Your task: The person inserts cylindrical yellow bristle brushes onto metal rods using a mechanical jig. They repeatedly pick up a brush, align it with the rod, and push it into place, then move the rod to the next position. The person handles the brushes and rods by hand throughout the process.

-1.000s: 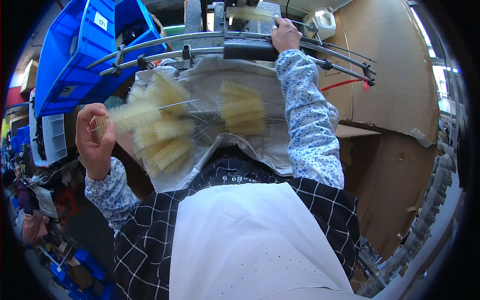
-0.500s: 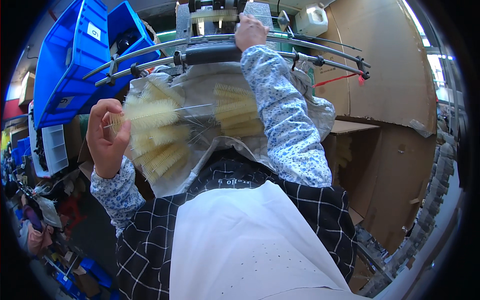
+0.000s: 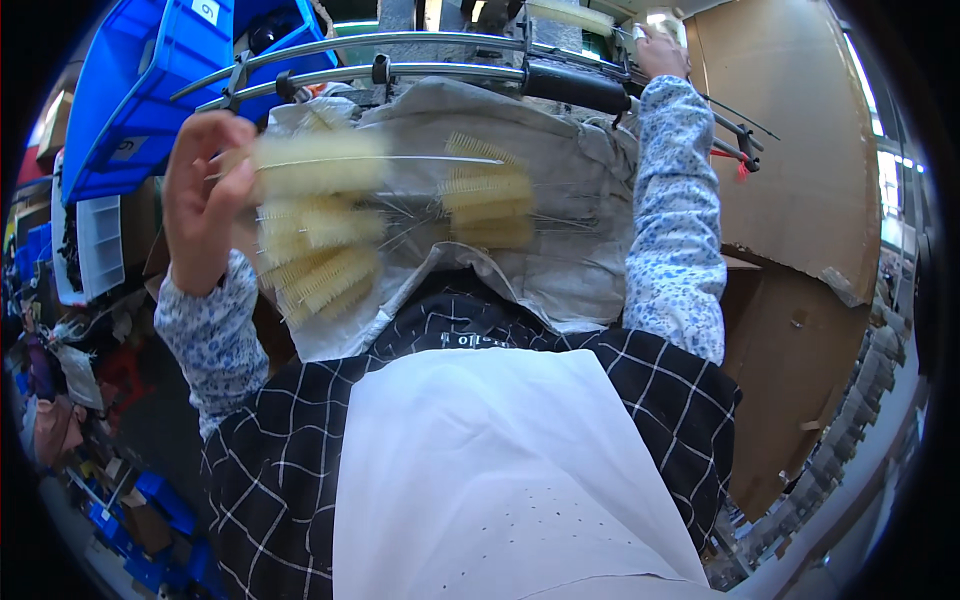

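Evidently the work is partway through: one pale yellow brush is off the cloth in the left hand, a second brush lies behind the steel rails at the top edge of the frame, and many more lie loose. These form a spread fan of brushes left of centre and a neater stack of brushes near the middle; whether either group is finished cannot be told. The left hand pinches its brush by the left end between thumb and fingers, the bristles blurred and the thin, bright wire stem pointing right. The right hand, upper right, is curled near the second brush's right end, though its exact grip cannot be made out. The bristles look fine and springy, set in dense rounded cylinders. Beneath them the grey cloth is soft and creased. The rails are smooth, polished and bowed by the lens, with a matte black sleeve below the second brush; flat brown cardboard stands at the right.
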{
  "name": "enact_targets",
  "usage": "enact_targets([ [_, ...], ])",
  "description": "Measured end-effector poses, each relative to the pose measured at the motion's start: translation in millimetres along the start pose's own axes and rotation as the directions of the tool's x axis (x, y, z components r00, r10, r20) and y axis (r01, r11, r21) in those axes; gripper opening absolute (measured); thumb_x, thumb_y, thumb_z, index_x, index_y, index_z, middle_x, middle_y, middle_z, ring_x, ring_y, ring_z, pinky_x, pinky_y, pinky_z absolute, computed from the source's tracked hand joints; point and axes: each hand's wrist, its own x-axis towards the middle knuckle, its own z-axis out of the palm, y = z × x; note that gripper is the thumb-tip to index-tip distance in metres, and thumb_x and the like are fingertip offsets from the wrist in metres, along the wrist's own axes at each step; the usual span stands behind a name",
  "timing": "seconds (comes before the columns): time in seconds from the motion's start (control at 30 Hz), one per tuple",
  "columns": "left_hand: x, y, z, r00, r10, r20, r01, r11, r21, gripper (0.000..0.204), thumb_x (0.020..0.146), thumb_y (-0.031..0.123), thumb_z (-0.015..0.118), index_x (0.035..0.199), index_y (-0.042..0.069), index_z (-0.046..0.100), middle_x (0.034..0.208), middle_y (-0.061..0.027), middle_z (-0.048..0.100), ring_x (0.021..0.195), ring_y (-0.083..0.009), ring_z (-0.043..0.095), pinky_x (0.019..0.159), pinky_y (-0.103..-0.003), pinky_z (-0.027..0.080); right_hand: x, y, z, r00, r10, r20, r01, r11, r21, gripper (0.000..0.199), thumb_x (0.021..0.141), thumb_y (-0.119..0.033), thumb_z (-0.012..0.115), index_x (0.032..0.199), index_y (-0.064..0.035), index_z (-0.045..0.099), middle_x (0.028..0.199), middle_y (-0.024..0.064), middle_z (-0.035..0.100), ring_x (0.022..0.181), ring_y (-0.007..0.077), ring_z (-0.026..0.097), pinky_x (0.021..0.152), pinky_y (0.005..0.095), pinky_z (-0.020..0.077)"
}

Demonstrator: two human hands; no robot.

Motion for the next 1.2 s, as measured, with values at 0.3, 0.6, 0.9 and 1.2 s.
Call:
enact_targets([
  [0.3,25,-9,43,0.953,-0.062,0.297,0.136,0.962,-0.236,0.019,0.076,0.003,0.049,0.094,0.004,0.042,0.088,-0.0033,0.044,0.07,-0.0054,0.048,0.06,-0.018,0.044,-54,49,-107,0.788,-0.453,0.416,0.026,0.7,0.714,0.028,0.083,-0.022,0.05,0.105,-0.0057,0.055,0.091,0.0096,0.059,0.082,0.0185,0.055,0.073,0.0287,0.0431],
  [0.6,17,-21,96,0.949,-0.079,0.305,0.193,0.911,-0.365,0.031,0.078,0.004,0.052,0.105,0.004,0.037,0.096,-0.0065,0.045,0.077,-0.0094,0.053,0.063,-0.022,0.047,-174,-106,-116,0.591,-0.783,0.191,-0.021,0.222,0.975,0.034,0.078,-0.013,0.055,0.11,-0.0039,0.048,0.096,0.0144,0.056,0.09,0.0247,0.053,0.08,0.0333,0.0421],
  [0.9,-43,-62,27,0.789,-0.236,0.567,-0.439,0.429,0.789,0.05,0.063,0.007,0.062,0.109,0.017,0.047,0.104,-0.0098,0.048,0.097,-0.023,0.046,0.084,-0.035,0.032,-52,-59,-21,0.968,-0.232,-0.101,0.246,0.955,0.164,0.03,0.076,-0.013,0.047,0.101,-0.0276,0.057,0.089,0.0021,0.055,0.086,0.0229,0.049,0.075,0.0369,0.0381],
  [1.2,-28,-48,17,0.822,-0.215,0.527,-0.145,0.816,0.56,0.033,0.061,-0.002,0.054,0.092,0.007,0.052,0.086,-0.0088,0.047,0.074,-0.022,0.05,0.064,-0.029,0.042,-43,-64,-9,0.959,-0.266,-0.096,0.279,0.945,0.169,0.032,0.074,-0.014,0.048,0.102,-0.0275,0.055,0.09,0.0013,0.055,0.087,0.0233,0.05,0.076,0.0375,0.0392],
])
